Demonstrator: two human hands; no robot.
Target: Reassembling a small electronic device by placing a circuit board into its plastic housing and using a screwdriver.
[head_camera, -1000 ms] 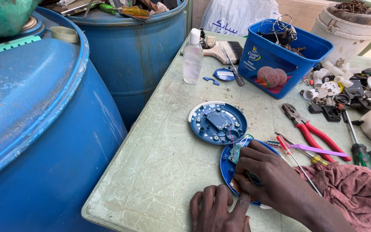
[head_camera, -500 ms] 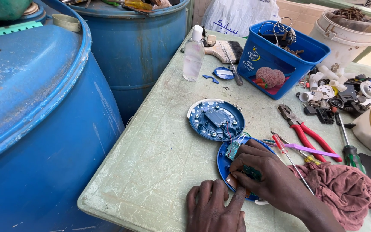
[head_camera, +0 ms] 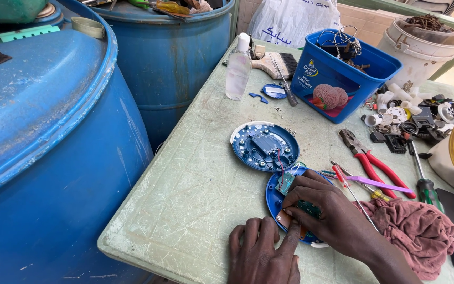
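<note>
A round blue device lies opened in two halves on the pale green table (head_camera: 195,184). The back half (head_camera: 265,145), with a white rim and wires, sits face up. Thin wires link it to the front half (head_camera: 277,197), which holds a green circuit board (head_camera: 307,208). My right hand (head_camera: 337,215) rests over that half, its fingers pinching the circuit board. My left hand (head_camera: 264,255) lies flat on the table at the near edge, one fingertip pressing the shell's near rim.
Red-handled pliers (head_camera: 371,163), screwdrivers (head_camera: 421,179) and a reddish rag (head_camera: 416,231) lie right of my hands. A blue tub (head_camera: 342,73), a clear bottle (head_camera: 237,68), a brush (head_camera: 277,63) and small parts stand farther back. Big blue drums (head_camera: 43,137) crowd the left.
My left index finger has stretched forward onto the shell's rim. My right hand stays over the circuit board. The view has shifted slightly.
</note>
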